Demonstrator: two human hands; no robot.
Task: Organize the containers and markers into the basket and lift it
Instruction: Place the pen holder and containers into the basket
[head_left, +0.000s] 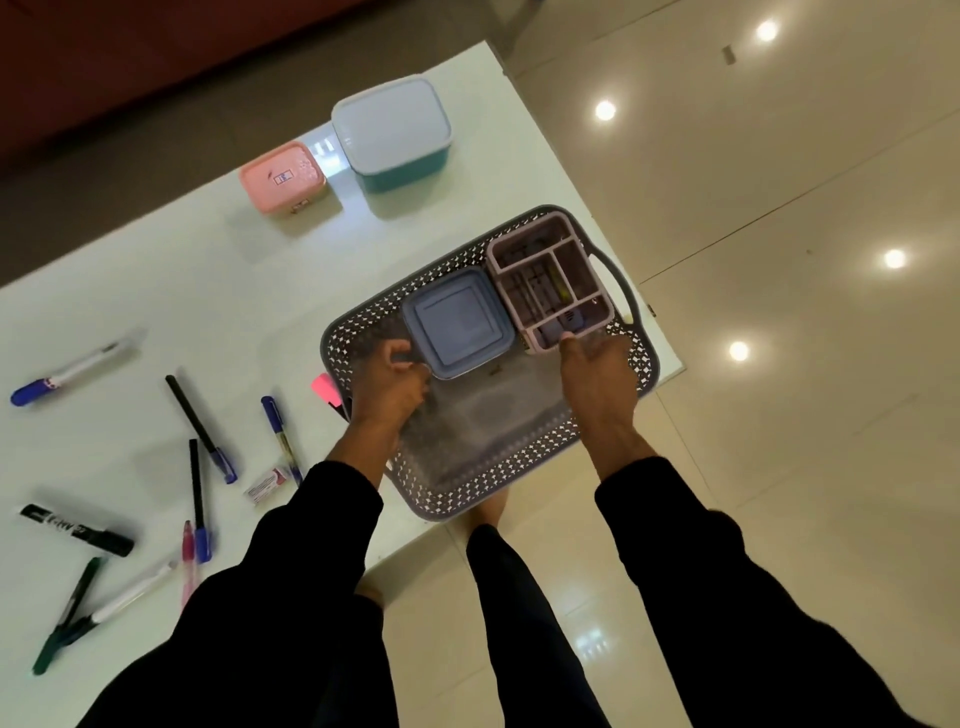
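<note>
A grey lattice basket (467, 496) sits at the table's right edge. Inside it, at the far end, lie a blue square lidded container (457, 322) and a pink divided organizer (553, 283). My left hand (392, 387) grips the near-left corner of the blue container. My right hand (597, 379) has its fingertips on the organizer's near edge, fingers spread. A pink box (283, 179) and a teal container with a white lid (392, 132) stand on the table beyond the basket. Several markers and pens lie scattered at the left, among them a black marker (78, 530) and a blue-capped one (67, 371).
The white table (182, 291) ends just right of the basket, over a glossy tiled floor (779, 415). A pink highlighter (327, 392) lies against the basket's left wall. A small eraser (266, 484) sits near the pens. My legs stand at the table's near edge.
</note>
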